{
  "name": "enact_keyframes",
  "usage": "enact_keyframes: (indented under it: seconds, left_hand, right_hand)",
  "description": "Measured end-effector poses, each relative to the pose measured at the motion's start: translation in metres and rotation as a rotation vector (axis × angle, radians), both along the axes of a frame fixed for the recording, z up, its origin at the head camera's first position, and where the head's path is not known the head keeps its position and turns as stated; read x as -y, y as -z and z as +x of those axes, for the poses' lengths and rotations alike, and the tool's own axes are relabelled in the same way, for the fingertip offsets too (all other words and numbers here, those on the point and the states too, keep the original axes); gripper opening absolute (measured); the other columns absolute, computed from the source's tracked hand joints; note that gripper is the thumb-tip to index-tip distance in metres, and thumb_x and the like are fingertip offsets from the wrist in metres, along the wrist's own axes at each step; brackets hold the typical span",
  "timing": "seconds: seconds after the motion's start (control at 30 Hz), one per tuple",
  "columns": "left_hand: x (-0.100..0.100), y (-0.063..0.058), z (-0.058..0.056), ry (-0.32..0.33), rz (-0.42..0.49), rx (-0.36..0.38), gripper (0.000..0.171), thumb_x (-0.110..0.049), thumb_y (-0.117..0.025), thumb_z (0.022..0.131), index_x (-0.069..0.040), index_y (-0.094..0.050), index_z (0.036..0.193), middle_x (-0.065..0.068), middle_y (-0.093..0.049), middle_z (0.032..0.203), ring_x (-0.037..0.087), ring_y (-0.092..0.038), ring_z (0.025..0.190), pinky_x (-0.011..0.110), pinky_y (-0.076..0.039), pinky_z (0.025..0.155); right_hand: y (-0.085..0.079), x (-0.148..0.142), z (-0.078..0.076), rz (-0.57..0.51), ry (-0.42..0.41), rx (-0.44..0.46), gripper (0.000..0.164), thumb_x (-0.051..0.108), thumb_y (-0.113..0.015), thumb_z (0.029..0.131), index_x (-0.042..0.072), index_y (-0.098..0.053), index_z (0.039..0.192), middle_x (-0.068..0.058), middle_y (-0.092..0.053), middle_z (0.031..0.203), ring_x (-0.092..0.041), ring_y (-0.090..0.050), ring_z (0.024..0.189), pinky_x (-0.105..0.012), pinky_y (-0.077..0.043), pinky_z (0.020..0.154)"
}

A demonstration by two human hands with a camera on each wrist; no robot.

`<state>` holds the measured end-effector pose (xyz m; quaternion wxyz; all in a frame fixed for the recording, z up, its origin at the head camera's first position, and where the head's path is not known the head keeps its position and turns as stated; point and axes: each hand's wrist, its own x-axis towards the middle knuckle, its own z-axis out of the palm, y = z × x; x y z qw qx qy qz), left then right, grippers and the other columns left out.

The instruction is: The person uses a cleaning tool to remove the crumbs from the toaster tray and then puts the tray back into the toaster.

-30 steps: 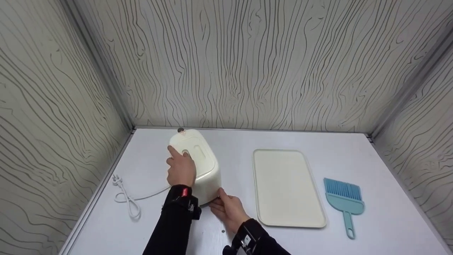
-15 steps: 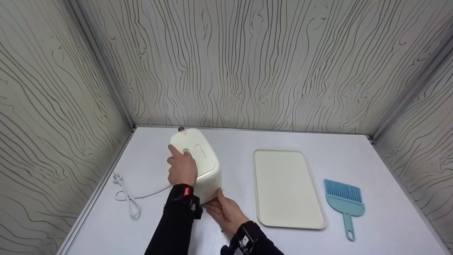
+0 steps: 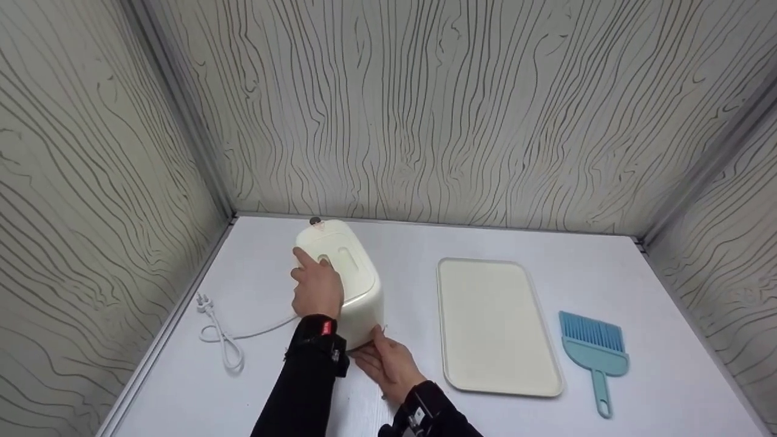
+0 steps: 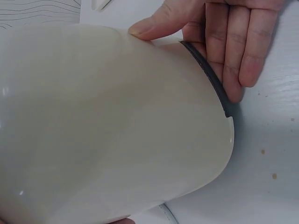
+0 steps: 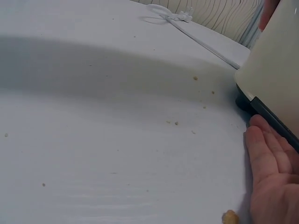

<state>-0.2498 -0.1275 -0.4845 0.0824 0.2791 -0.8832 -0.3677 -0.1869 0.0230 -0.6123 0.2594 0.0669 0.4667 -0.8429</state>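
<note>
Right hand (image 3: 388,364) clamped on cream appliance (image 3: 355,285) at bottom edge; left hand (image 3: 317,290) gripping top edge; tray (image 3: 498,328) apart.

sleeves (image 3: 297,394): black | wristbands (image 3: 308,337): black | left: red tag (image 3: 326,328) | right: whitish patch (image 3: 418,416)

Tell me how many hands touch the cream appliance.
2: the left hand at the left side of the cream appliance in the head view, the right hand at its lower right corner.
</note>
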Motion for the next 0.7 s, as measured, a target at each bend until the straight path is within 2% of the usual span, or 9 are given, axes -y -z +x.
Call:
enact_keyframes:
  seconds: [0.43, 0.63, 0.7]
  left_hand:
    - [-0.0007, -0.0014, 0.0021, 0.009, -0.007, 0.007, 0.067, -0.035, -0.031, 0.111, -0.004, -0.001, 0.162, 0.035, -0.045, 0.137, 0.051, -0.066, 0.094, 0.062, -0.055, 0.074]
    - [-0.0003, 0.0002, 0.0021, 0.016, -0.02, -0.011, 0.067, -0.035, -0.03, 0.111, -0.003, -0.002, 0.162, 0.036, -0.046, 0.133, 0.051, -0.066, 0.093, 0.062, -0.055, 0.073]
    - [0.0003, 0.0005, 0.002, 0.022, -0.015, -0.01, 0.067, -0.035, -0.029, 0.111, -0.003, -0.001, 0.162, 0.036, -0.045, 0.133, 0.051, -0.066, 0.093, 0.062, -0.055, 0.073]
  right_hand:
    - [0.0015, 0.0011, -0.0004, -0.001, 0.025, 0.015, 0.066, 0.037, -0.049, 0.108, -0.023, -0.042, 0.136, -0.034, -0.066, 0.121, -0.038, -0.066, 0.118, -0.044, -0.051, 0.105]
    - [0.0022, 0.0012, -0.0016, 0.007, 0.02, 0.018, 0.067, 0.038, -0.047, 0.109, -0.022, -0.04, 0.14, -0.03, -0.068, 0.119, -0.034, -0.068, 0.116, -0.042, -0.052, 0.103]
    - [0.0012, 0.0021, -0.001, 0.024, 0.036, 0.027, 0.066, 0.038, -0.049, 0.109, -0.021, -0.041, 0.138, -0.028, -0.07, 0.114, -0.034, -0.07, 0.111, -0.042, -0.054, 0.1]
